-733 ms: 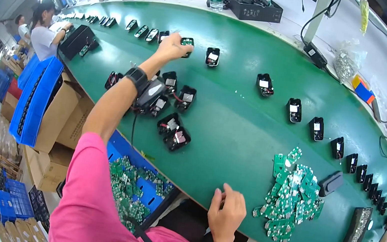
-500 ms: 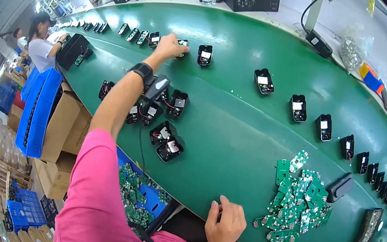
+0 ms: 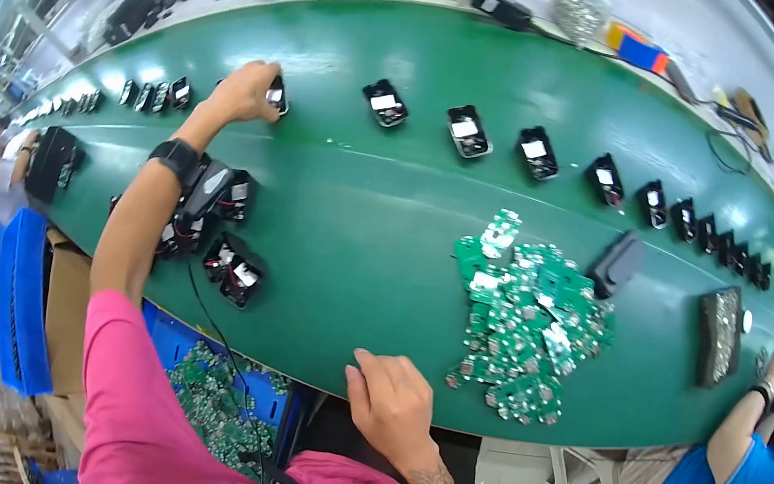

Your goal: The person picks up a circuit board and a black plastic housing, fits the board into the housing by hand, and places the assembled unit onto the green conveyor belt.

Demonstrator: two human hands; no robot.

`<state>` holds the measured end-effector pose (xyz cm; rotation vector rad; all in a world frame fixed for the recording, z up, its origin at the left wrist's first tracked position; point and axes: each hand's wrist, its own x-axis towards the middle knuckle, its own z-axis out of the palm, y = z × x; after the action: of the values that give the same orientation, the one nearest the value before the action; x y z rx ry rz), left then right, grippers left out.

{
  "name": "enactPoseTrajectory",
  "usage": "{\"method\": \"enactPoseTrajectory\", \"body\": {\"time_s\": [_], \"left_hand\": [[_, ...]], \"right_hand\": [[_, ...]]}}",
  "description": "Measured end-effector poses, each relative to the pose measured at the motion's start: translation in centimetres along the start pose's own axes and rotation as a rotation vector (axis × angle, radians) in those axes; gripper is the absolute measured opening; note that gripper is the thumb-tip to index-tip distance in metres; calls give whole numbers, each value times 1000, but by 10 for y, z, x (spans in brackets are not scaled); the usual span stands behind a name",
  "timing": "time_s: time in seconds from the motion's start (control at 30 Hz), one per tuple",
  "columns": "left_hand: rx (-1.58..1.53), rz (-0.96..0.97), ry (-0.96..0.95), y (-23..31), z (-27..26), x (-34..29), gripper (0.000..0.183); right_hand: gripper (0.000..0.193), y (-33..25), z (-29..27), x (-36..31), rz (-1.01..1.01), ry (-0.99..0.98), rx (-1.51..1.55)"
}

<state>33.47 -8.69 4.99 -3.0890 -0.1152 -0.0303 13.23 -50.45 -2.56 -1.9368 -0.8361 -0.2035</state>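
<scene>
My left hand (image 3: 247, 90) reaches to the far side of the green bench, its fingers closed around the near-left edge of a small black plastic housing (image 3: 277, 97) with a white part inside. Part of that housing is hidden by the fingers. To its right, a row of similar open housings (image 3: 386, 103) runs along the bench. My right hand (image 3: 393, 407) hovers at the front edge, fingers loosely bent, thumb apart, nothing visible in it. Beyond it to the right lies a heap of green circuit boards (image 3: 538, 312).
Left of centre, more housings (image 3: 234, 270) cluster around a dark corded hand tool (image 3: 207, 187). A black block (image 3: 617, 264) and a tray of small metal parts (image 3: 719, 337) lie right. Below the bench is a blue bin (image 3: 174, 340) of boards. Co-workers sit at both ends.
My view has turned right, so the bench shifts left and a co-worker in blue appears. My left hand has moved one housing rightward along the row. The right hand stays near the front edge.
</scene>
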Motion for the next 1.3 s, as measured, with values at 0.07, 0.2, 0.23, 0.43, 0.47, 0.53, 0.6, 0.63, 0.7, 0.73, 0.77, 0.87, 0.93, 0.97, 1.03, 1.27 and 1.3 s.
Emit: {"method": "enactPoseTrajectory", "body": {"time_s": [0.07, 0.2, 0.23, 0.43, 0.47, 0.53, 0.6, 0.63, 0.7, 0.73, 0.77, 0.87, 0.93, 0.97, 1.03, 1.27, 1.3], "left_hand": [[-50, 52, -48, 35, -18, -10, 53], [-235, 407, 20, 145, -40, -83, 65], [-281, 384, -136, 169, -46, -110, 69], [-342, 533, -201, 236, -17, -215, 83], [-350, 518, -157, 237, -10, -221, 83], [-326, 504, -37, 239, -9, -228, 80], [-294, 465, 77, 237, -9, -241, 77], [-418, 355, 141, 235, -10, -249, 81], [-584, 207, 335, 236, -9, -265, 73], [-584, 197, 337, 239, -10, -274, 73], [-820, 128, 243, 243, -12, -283, 64], [-1184, 8, 169, 255, -3, -303, 44], [-1415, -61, 104, 263, 8, -307, 42], [-1538, -129, 84, 270, 12, -305, 40], [-1684, -179, 72, 281, 13, -301, 39], [-1970, -311, 10, 273, 32, -297, 27], [-1854, -333, 24, 270, 30, -298, 26]], "right_hand": [[20, -4, -15, 0, 35, -2, 26], [11, -6, -79, 6, 171, 158, -255], [12, 2, -91, 13, 229, 239, -387], [28, 49, -112, 77, 332, 88, -592], [30, 53, -109, 84, 391, 1, -669], [31, 64, -110, 89, 415, -28, -628], [33, 68, -112, 90, 429, -73, -572], [32, 68, -112, 88, 354, -8, -551], [29, 80, -117, 85, 166, 115, -544], [25, 82, -118, 87, 201, 155, -425], [24, 82, -122, 85, 260, 186, -358], [20, 49, -118, 87, 401, 196, -134], [16, 13, -109, 76, 548, 251, 378], [12, 7, -105, 63, 571, 233, 457], [11, -13, -87, 39, 644, 236, 592], [11, -28, -49, 8, 774, 54, 596], [14, -29, -47, 9, 771, 90, 594]]}}
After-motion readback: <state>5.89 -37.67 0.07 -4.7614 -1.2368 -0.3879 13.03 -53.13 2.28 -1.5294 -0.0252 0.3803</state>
